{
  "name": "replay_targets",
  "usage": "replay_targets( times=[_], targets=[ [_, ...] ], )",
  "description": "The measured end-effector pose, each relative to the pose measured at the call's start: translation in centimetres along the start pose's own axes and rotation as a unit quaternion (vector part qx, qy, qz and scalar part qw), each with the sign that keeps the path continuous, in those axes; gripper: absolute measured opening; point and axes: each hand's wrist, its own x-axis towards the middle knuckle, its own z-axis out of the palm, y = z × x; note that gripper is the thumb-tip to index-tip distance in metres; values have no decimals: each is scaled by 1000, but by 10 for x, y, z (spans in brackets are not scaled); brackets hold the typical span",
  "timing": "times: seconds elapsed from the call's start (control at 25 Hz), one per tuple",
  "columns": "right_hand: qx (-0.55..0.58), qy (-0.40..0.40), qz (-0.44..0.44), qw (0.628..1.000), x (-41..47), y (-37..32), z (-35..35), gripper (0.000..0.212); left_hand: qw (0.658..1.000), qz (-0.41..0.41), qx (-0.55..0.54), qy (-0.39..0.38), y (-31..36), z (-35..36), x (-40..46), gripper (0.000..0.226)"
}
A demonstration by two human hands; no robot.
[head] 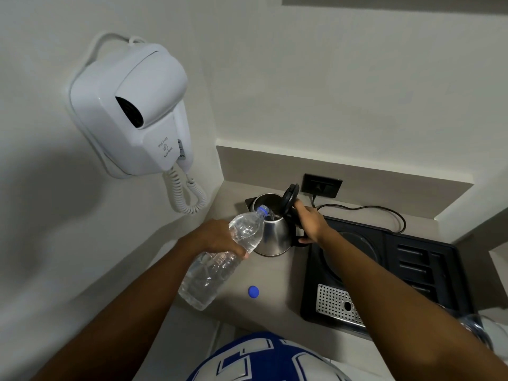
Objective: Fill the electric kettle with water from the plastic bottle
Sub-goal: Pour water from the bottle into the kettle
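A steel electric kettle [275, 237] stands on the beige counter with its black lid [290, 198] swung up. My right hand [309, 222] grips the kettle's black handle. My left hand [217, 237] is wrapped around the middle of a clear plastic bottle [211, 273], which is tilted so its blue-ringed neck [264, 209] sits over the kettle's mouth. Water runs from the neck into the kettle. The bottle's blue cap [253, 292] lies on the counter in front of the kettle.
A black tray [412, 270] with a round recess and a perforated metal drip plate [338, 305] lies to the right. A black cord [384, 213] runs to a wall socket [321, 186]. A white wall-hung hair dryer [132, 108] with a coiled cord hangs on the left wall.
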Motion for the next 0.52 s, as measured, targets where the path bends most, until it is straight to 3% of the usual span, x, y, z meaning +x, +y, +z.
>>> replay_targets(
  times=[0.52],
  targets=[
    [-2, -1, -3, 1000, 2, 1, 0, 65, 1000, 2, 10, -1, -1, -4, 6, 71]
  ],
)
